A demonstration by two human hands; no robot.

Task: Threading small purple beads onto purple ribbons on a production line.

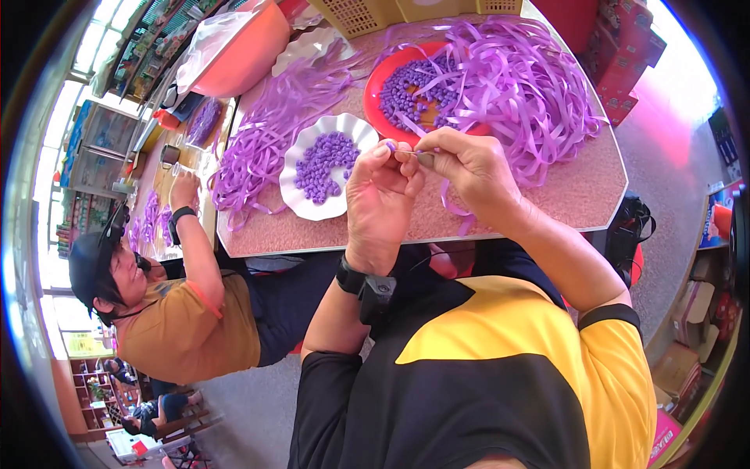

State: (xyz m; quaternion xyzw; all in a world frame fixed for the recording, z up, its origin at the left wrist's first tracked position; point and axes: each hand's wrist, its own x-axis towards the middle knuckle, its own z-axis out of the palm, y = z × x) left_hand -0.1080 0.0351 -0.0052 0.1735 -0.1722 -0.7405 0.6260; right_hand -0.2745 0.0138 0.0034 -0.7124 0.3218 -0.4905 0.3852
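My left hand (381, 191) is raised over the table's near edge, thumb and fingers closed on a small purple bead (391, 146). Close beside it, my right hand (473, 168) pinches a thin, needle-like piece (408, 152) that reaches toward the bead; its exact kind is too small to tell. A white scalloped dish (294, 186) with many purple beads (322, 164) stands just left of my left hand. Beyond both hands lies a red plate (373, 87) holding more purple beads (406, 82). Long purple ribbons (519, 94) spill over its right side.
More purple ribbons (269, 144) spread over the table (547, 205) at left. A yellow crate (391, 14) and a pinkish basin (250, 51) stand at the back. On the left, another person (187, 320) sits at a neighbouring table. Red boxes (625, 59) are stacked at the right.
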